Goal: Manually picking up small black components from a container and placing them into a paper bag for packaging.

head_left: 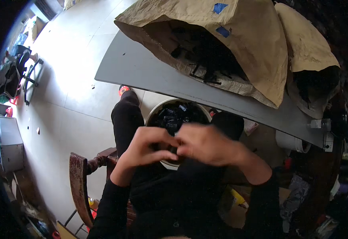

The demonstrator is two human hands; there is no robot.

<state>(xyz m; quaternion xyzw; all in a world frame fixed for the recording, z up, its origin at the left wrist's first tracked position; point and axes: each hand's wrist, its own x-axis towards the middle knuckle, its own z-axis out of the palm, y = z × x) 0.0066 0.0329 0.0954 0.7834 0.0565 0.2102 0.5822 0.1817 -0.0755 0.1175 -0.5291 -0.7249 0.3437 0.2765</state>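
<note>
My left hand (148, 146) and my right hand (208, 146) meet in front of my body, over the near rim of a round, pale bucket (148, 119). Many small, shiny black plastic pieces (178, 115) lie inside it. The left fingers and thumb curl toward each other, their tips touching the right hand. Blurred by motion, my right hand is closed with its fingers bent inward. Whatever sits between the fingertips is hidden or too small to make out.
A grey tabletop (142, 59) crosses beyond the bucket. On it lies an open brown paper sack (257, 51) with black parts inside; a second sack (309, 40) is at its right. A wooden chair (78, 179) stands at my left. Boxes (9, 139) line the far left.
</note>
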